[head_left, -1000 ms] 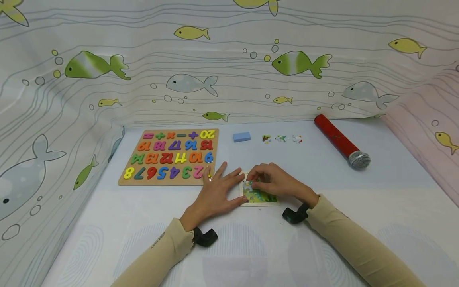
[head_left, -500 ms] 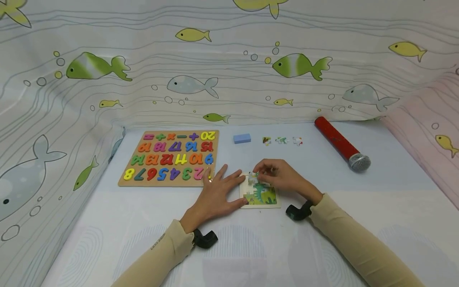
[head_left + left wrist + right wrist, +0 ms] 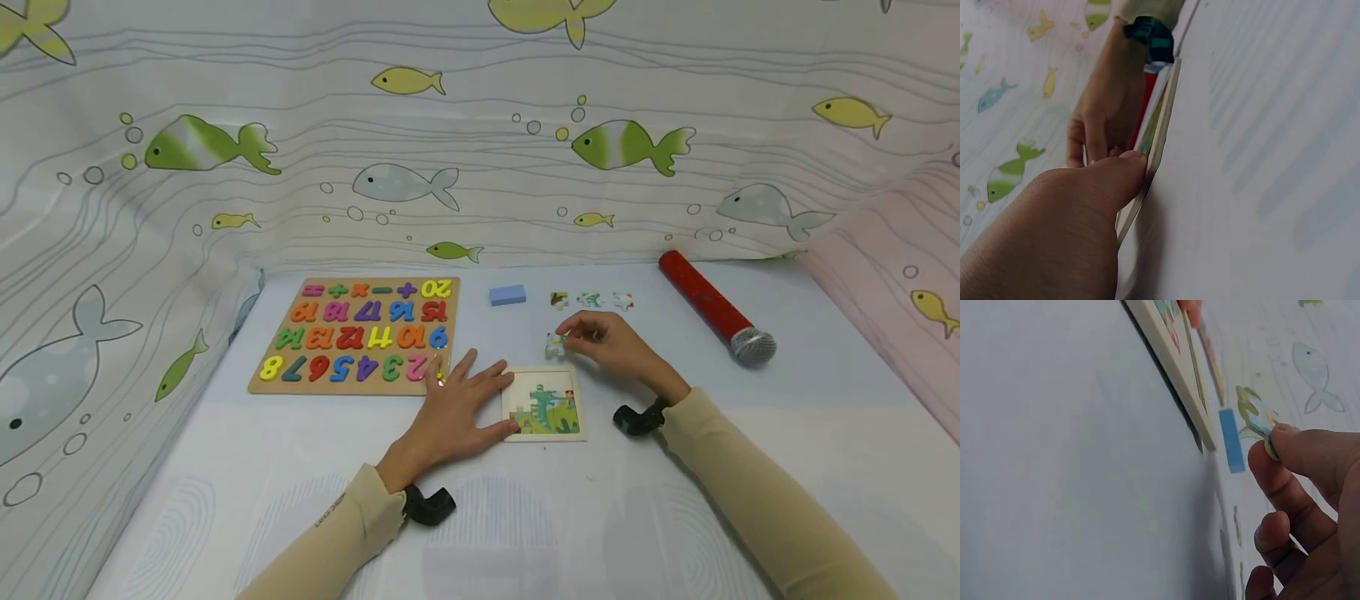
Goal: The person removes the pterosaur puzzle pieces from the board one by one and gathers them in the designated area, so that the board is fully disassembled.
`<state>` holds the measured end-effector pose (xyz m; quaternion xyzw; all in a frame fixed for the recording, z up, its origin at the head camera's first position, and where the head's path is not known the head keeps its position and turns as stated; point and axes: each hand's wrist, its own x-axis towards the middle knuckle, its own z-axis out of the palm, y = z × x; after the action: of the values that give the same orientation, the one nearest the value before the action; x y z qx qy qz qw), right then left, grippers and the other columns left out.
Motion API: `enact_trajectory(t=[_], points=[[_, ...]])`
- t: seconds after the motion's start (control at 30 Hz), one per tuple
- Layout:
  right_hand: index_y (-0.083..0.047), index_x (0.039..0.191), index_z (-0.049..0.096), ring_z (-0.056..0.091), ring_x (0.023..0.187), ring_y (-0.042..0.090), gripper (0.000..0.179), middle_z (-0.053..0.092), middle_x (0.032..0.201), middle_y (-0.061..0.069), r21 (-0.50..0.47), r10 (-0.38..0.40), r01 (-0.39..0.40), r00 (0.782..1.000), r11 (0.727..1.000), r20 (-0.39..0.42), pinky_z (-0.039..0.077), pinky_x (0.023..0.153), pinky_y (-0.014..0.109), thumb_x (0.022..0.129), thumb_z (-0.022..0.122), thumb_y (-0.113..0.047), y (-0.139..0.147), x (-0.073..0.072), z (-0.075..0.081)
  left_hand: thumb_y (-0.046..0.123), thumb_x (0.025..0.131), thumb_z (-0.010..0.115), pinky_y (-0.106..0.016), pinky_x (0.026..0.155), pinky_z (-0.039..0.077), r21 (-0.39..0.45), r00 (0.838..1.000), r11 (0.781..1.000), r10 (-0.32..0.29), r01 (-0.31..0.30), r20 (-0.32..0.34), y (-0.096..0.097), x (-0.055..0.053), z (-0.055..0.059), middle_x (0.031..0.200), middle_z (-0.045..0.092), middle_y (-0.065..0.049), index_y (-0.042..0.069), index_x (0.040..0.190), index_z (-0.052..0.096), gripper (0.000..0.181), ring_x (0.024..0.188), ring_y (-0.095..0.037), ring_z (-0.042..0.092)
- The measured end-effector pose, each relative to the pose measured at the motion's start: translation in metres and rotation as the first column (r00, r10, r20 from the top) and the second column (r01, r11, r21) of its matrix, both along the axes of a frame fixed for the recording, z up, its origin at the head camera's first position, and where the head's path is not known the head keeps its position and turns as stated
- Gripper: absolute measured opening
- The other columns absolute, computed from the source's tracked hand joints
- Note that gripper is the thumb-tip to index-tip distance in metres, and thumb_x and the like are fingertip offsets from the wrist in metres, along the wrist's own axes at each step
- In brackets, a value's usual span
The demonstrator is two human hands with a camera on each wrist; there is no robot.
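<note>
Tabletop (image 3: 570, 508) arc-printed | backdrop (image 3: 495, 125) fish-printed | left grip (image 3: 450, 417) spread, touching tray (image 3: 522, 389) | right grip (image 3: 618, 348) pinching puzzle piece (image 3: 554, 347)

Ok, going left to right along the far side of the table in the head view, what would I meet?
Number board, blue block, three loose puzzle pieces, microphone.

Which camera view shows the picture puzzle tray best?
The head view: the picture puzzle tray shows nearly whole, from above. The left wrist view shows it edge-on, partly behind the left hand; the right wrist view, only part, slanted.
</note>
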<state>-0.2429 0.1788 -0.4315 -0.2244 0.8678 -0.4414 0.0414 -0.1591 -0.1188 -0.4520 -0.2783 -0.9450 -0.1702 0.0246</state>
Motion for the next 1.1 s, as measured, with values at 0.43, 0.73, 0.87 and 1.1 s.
enact_trajectory(t=[0.43, 0.73, 0.87, 1.1], points=[[-0.014, 0.116, 0.074, 0.053, 0.086, 0.021, 0.019, 0.067, 0.095, 0.009, 0.062, -0.046, 0.044, 0.998, 0.997, 0.034, 0.043, 0.072, 0.026, 0.099, 0.067, -0.019, 0.016, -0.029, -0.005, 0.067, 0.089, 0.059, -0.072, 0.118, 0.001, 0.015, 1.000, 1.000, -0.006, 0.006, -0.014, 0.001, 0.002, -0.002, 0.161, 0.043, 0.012, 0.031, 0.150, 0.052, 0.071, 0.157, -0.034, 0.024], [-0.015, 0.115, 0.074, 0.055, 0.087, 0.022, 0.018, 0.067, 0.095, 0.008, 0.081, -0.058, 0.053, 0.997, 0.995, 0.059, 0.044, 0.076, 0.029, 0.099, 0.067, -0.019, 0.013, -0.040, -0.005, 0.067, 0.089, 0.059, -0.072, 0.118, 0.001, -0.001, 1.000, 1.000, -0.001, 0.001, -0.017, -0.001, 0.002, -0.001, 0.161, 0.043, 0.013, 0.032, 0.150, 0.051, 0.071, 0.157, -0.034, 0.024], [-0.016, 0.115, 0.074, 0.055, 0.087, 0.022, 0.018, 0.068, 0.096, 0.007, 0.094, -0.075, 0.069, 0.995, 0.993, 0.063, 0.045, 0.077, 0.030, 0.099, 0.067, -0.020, 0.012, -0.042, -0.006, 0.068, 0.090, 0.059, -0.072, 0.118, 0.001, -0.002, 1.000, 1.000, 0.000, 0.000, -0.014, -0.001, 0.002, -0.001, 0.161, 0.042, 0.013, 0.032, 0.150, 0.051, 0.071, 0.157, -0.034, 0.024], [-0.015, 0.118, 0.074, 0.055, 0.089, 0.022, 0.021, 0.069, 0.102, 0.008, 0.118, -0.096, 0.088, 0.993, 0.989, 0.062, 0.045, 0.078, 0.032, 0.100, 0.065, -0.022, 0.010, -0.041, -0.003, 0.068, 0.090, 0.058, -0.071, 0.118, 0.001, 0.000, 1.000, 1.000, 0.002, -0.002, -0.015, 0.000, 0.002, 0.000, 0.161, 0.042, 0.013, 0.032, 0.150, 0.051, 0.071, 0.157, -0.033, 0.023]])
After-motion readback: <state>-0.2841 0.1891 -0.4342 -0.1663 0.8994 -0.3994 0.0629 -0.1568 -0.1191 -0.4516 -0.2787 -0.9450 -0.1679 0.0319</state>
